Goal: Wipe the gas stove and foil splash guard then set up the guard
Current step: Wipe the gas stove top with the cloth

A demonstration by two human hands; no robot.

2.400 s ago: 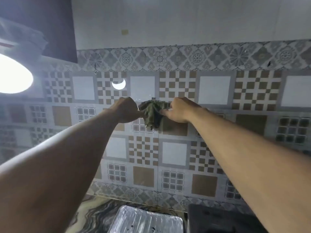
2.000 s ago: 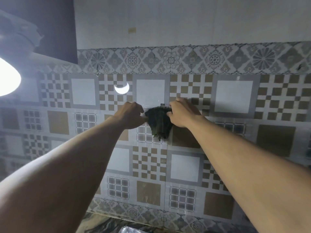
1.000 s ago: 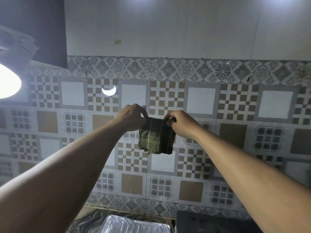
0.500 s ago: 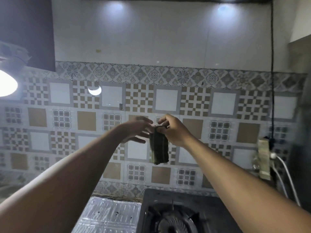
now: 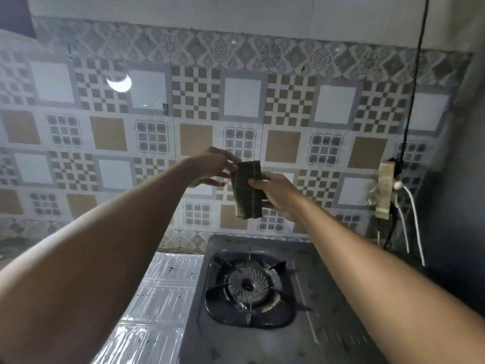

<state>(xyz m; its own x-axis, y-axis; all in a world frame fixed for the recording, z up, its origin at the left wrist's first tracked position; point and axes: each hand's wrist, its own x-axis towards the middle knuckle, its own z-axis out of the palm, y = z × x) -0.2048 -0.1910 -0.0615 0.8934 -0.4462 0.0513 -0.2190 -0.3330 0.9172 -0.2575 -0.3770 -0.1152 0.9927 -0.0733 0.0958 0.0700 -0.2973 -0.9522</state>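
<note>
A dark green folded cloth (image 5: 246,193) hangs in the air in front of the tiled wall, above the stove. My right hand (image 5: 278,198) grips its right edge with thumb on the front. My left hand (image 5: 212,168) pinches its upper left corner with the fingertips. Below lies the grey single-burner gas stove (image 5: 288,324), its burner (image 5: 248,281) in the middle under a dark pan support. The foil splash guard (image 5: 157,303) lies flat on the counter to the left of the stove, touching its side, with dark specks on it.
The patterned tile wall (image 5: 241,101) stands close behind the stove. A small hook (image 5: 165,108) is fixed to it at upper left. At right a power strip (image 5: 384,190) hangs with white cables and a black cord running up.
The cloth came off the wall hook, was folded into a narrow strip and lowered. The view tilted down, so the stove and foil guard now show fully.
</note>
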